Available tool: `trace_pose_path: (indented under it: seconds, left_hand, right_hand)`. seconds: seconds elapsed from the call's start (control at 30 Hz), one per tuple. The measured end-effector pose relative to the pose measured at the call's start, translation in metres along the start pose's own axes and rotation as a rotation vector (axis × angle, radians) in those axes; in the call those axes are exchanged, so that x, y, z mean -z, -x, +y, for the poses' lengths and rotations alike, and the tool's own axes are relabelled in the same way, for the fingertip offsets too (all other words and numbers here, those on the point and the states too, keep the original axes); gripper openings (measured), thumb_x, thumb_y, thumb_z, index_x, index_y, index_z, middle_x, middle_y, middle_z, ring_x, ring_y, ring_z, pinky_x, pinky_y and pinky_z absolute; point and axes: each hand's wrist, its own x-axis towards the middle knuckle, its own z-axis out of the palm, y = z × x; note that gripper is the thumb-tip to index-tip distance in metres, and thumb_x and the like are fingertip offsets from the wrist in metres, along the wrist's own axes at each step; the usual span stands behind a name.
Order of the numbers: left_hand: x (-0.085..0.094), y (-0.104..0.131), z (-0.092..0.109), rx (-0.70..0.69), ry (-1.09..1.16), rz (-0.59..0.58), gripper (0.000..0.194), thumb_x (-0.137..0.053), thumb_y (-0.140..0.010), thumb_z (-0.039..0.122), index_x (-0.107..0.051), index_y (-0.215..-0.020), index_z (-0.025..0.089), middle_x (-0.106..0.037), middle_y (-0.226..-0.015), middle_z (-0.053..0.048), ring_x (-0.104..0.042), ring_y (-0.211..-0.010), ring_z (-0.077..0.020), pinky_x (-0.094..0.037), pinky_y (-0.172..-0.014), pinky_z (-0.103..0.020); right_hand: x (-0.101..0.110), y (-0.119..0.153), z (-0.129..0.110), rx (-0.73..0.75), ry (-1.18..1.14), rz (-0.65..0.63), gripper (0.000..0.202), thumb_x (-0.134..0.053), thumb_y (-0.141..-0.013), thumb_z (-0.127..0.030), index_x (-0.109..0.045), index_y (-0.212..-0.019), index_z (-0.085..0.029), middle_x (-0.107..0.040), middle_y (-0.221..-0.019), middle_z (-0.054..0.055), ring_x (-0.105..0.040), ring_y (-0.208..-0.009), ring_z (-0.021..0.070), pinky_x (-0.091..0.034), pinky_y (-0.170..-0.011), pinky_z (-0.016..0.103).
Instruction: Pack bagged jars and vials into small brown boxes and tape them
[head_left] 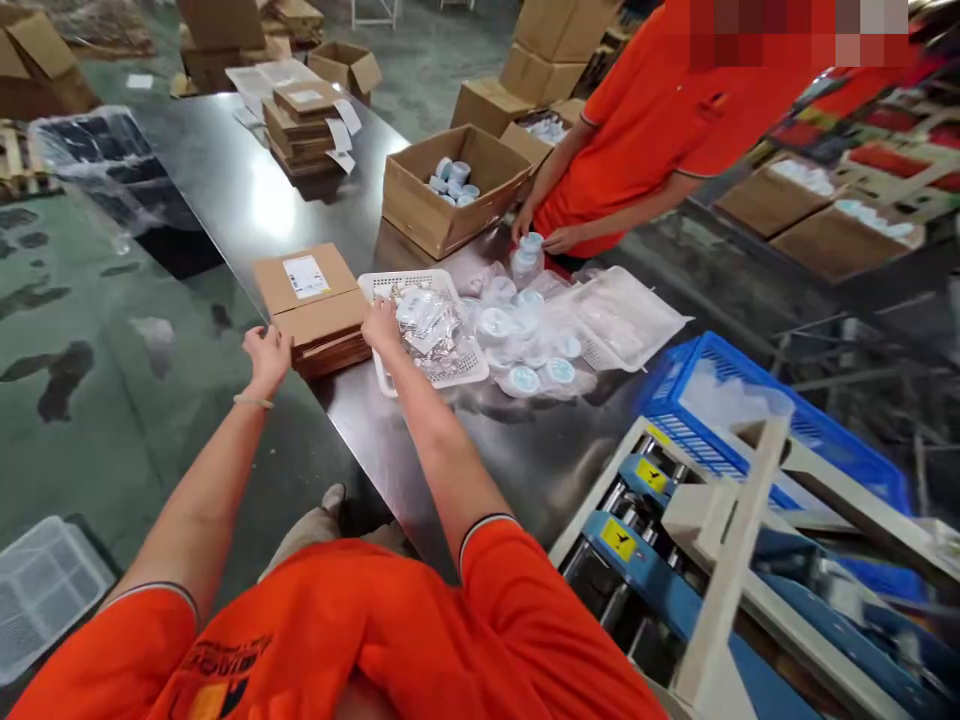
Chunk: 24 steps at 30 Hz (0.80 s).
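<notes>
A stack of folded cardboard boxes lies at the near left edge of the metal table, a white printed label on its top. My left hand is at the stack's left side, fingers curled against the edge. On the opposite side, my right hand closes at the stack's right edge, its fingertips partly hidden. Just beside that hand is a white perforated basket holding clear plastic packets. Further right lie several bagged, white-lidded containers.
A co-worker in an orange shirt handles a clear jar across the table. An open carton holds white round containers. Another cardboard stack sits at the far end. A blue crate and roller machine stand at right.
</notes>
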Motion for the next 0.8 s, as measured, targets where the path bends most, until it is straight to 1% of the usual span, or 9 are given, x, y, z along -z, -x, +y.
trace_pose_path:
  seconds: [0.17,0.27,0.37,0.47,0.53,0.6,0.63,0.7,0.8]
  left_hand:
    - [0.003,0.010,-0.022,-0.091,0.031,-0.024,0.070,-0.088,-0.094,0.085,-0.050,-0.085,0.027,-0.068,-0.132,-0.019,-0.056,-0.156,-0.0589,-0.029,-0.134,-0.109]
    - [0.012,0.053,-0.040,-0.113,-0.009,0.009,0.067,-0.089,-0.084,0.084,-0.055,-0.088,0.027,-0.065,-0.130,-0.016,-0.061,-0.147,-0.0547,-0.039,-0.134,-0.102]
    - [0.018,0.132,-0.051,-0.138,0.038,-0.069,0.064,-0.088,-0.080,0.083,-0.062,-0.106,0.031,-0.062,-0.128,-0.012,-0.065,-0.130,-0.0439,-0.063,-0.116,-0.079]
    - [0.020,0.208,-0.052,-0.168,-0.003,-0.208,0.055,-0.077,-0.095,0.079,-0.062,-0.112,0.029,-0.061,-0.119,-0.012,-0.064,-0.118,-0.0387,-0.065,-0.105,-0.067]
    - [0.017,0.235,-0.043,-0.271,-0.084,-0.128,0.047,-0.073,-0.102,0.072,-0.062,-0.109,0.027,-0.060,-0.112,-0.011,-0.062,-0.113,-0.0378,-0.060,-0.109,-0.070]
    - [0.004,0.241,-0.024,-0.452,-0.136,-0.117,0.041,-0.077,-0.102,0.064,-0.065,-0.106,0.025,-0.063,-0.109,-0.012,-0.064,-0.114,-0.0388,-0.055,-0.116,-0.073]
    - [-0.006,0.238,-0.010,-0.552,-0.160,-0.210,0.038,-0.080,-0.102,0.061,-0.069,-0.108,0.025,-0.066,-0.111,-0.013,-0.066,-0.117,-0.0398,-0.053,-0.120,-0.073]
    - [-0.035,0.228,0.022,-0.712,-0.246,-0.562,0.032,-0.080,-0.106,0.055,-0.081,-0.119,0.026,-0.077,-0.120,-0.017,-0.071,-0.127,-0.0414,-0.049,-0.129,-0.070]
    - [-0.079,0.211,0.066,-0.740,-0.446,-1.087,0.034,-0.073,-0.112,0.052,-0.091,-0.127,0.026,-0.086,-0.117,-0.015,-0.079,-0.123,-0.0388,-0.056,-0.124,-0.057]
  right_hand:
    - [-0.006,-0.013,-0.004,0.015,-0.099,0.021,0.039,-0.058,-0.122,-0.033,-0.079,-0.146,-0.010,-0.084,-0.142,0.027,-0.082,-0.136,0.0387,-0.066,-0.127,0.055]
    - [0.006,0.018,0.013,-0.012,-0.208,0.054,0.039,-0.054,-0.127,-0.042,-0.079,-0.140,-0.014,-0.087,-0.129,0.019,-0.082,-0.124,0.0337,-0.068,-0.116,0.047]
    - [0.034,0.082,0.059,0.013,-0.361,0.021,0.034,-0.062,-0.123,-0.048,-0.081,-0.129,-0.020,-0.086,-0.117,0.008,-0.079,-0.109,0.0277,-0.066,-0.100,0.037]
    - [0.060,0.176,0.132,0.149,-0.461,0.007,0.029,-0.072,-0.116,-0.048,-0.084,-0.112,-0.022,-0.083,-0.104,0.003,-0.076,-0.099,0.0242,-0.060,-0.091,0.031]
    - [0.069,0.242,0.182,0.134,-0.417,0.023,0.026,-0.074,-0.113,-0.042,-0.085,-0.101,-0.021,-0.081,-0.093,0.002,-0.073,-0.088,0.0225,-0.053,-0.083,0.030]
    - [0.069,0.298,0.222,0.070,-0.289,0.037,0.023,-0.075,-0.112,-0.034,-0.087,-0.096,-0.022,-0.082,-0.090,0.003,-0.071,-0.085,0.0220,-0.048,-0.080,0.030]
    - [0.066,0.319,0.237,0.031,-0.208,0.038,0.021,-0.076,-0.111,-0.030,-0.089,-0.096,-0.022,-0.083,-0.090,0.004,-0.072,-0.085,0.0222,-0.046,-0.081,0.031]
    - [0.058,0.348,0.257,-0.038,-0.056,0.022,0.018,-0.078,-0.109,-0.023,-0.091,-0.096,-0.023,-0.086,-0.091,0.006,-0.073,-0.090,0.0235,-0.045,-0.085,0.032]
    - [0.044,0.359,0.265,-0.077,0.099,-0.012,0.016,-0.082,-0.109,-0.020,-0.093,-0.099,-0.024,-0.089,-0.093,0.008,-0.076,-0.103,0.0274,-0.047,-0.097,0.036]
